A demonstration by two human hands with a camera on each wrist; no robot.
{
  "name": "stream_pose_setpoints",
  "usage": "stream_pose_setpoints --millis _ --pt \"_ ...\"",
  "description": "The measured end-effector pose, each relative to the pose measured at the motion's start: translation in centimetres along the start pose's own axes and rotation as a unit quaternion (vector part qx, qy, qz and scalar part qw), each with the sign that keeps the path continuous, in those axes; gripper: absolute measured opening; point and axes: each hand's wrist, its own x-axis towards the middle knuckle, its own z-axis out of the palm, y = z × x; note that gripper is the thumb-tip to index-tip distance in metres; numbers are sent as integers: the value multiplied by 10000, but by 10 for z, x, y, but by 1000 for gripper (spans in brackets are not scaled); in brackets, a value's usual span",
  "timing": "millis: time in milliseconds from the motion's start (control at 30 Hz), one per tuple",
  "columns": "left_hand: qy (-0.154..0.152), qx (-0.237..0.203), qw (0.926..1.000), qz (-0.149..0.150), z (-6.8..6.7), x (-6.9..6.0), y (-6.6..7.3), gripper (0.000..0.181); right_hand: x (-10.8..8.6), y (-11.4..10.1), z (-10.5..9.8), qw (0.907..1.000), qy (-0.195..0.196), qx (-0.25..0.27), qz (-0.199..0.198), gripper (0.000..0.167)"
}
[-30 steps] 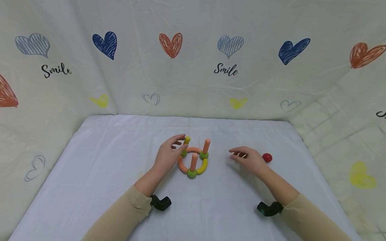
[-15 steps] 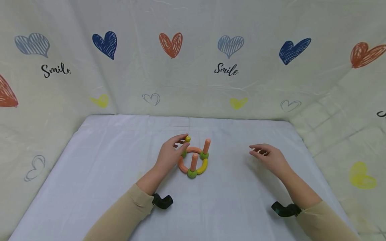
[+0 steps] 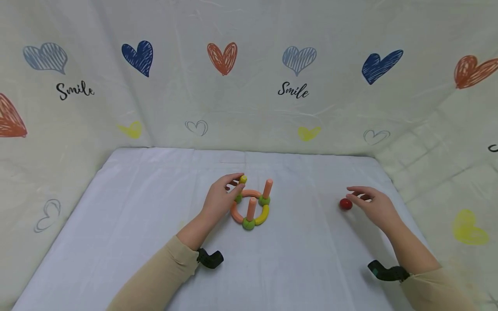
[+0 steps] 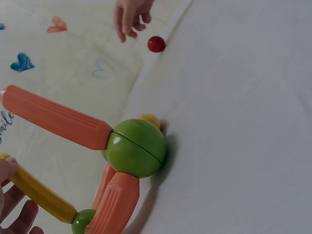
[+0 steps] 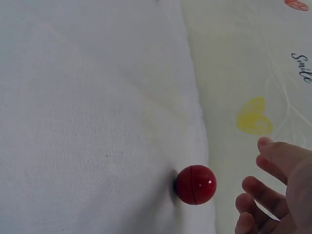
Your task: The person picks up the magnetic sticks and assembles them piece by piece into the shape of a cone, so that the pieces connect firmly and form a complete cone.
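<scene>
A ring of curved orange [image 3: 236, 214] and yellow [image 3: 263, 215] rods joined by green balls [image 3: 248, 223] lies on the table. Two straight orange rods [image 3: 252, 209] stand up from it, along with a straight yellow rod [image 4: 41, 195]. My left hand [image 3: 220, 195] pinches the yellow rod near its top, and partly covers it in the head view. Over on the right, my right hand [image 3: 374, 206] hovers with loosely bent fingers and holds nothing. A red ball [image 5: 196, 185] with a seam sits on the cloth beside its fingertips, apart from them.
White cloth [image 3: 295, 259] covers the table. Pale sheets [image 3: 249, 103] printed with hearts and "Smile" rise behind it and at both sides. A dark camera mount [image 3: 210, 258] sits on each wrist.
My right hand has moved rightward past the red ball, which it hid half a second ago. The left fingers have closed onto the yellow rod's top; the ring stays put.
</scene>
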Motion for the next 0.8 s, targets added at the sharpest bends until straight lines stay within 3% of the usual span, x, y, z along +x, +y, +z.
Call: stream_pose_setpoints --millis 333,800 --pt "9 12 10000 60 1 0 1 35 9 15 2 9987 -455 -213 59 63" --pt "44 18 10000 49 2 0 0 34 15 27 15 9960 -763 -461 0 63"
